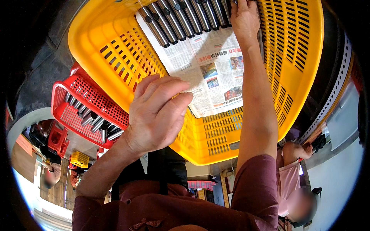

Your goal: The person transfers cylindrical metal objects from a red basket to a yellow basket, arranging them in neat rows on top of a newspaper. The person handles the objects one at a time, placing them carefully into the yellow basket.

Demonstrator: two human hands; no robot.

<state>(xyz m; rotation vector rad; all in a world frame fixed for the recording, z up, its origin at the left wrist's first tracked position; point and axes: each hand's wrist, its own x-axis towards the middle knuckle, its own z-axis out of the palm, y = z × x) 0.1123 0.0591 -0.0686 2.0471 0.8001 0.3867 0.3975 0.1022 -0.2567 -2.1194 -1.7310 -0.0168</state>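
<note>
A row of shiny dark metal tubes (187, 21) lies side by side at the far end of a yellow plastic basket (296, 77). Beneath them, a newspaper sheet (216, 57) covers part of the basket's bottom. My right hand (245, 21) reaches deep into the basket and closes on a tube at the row's right end; the fingertips are partly cut off by the picture's upper edge. Over the basket's near left wall hovers my left hand (158, 109), its fingers loosely curled. Thumb and forefinger stand slightly apart, and nothing shows between them.
Left of the yellow basket stands a red slatted basket (61, 98) with several loose metal tubes (92, 117) inside. A perforated metal strip (335, 92) runs along the right. Another person (289, 181) is at the lower right. A smaller yellow crate (79, 159) sits farther off at lower left.
</note>
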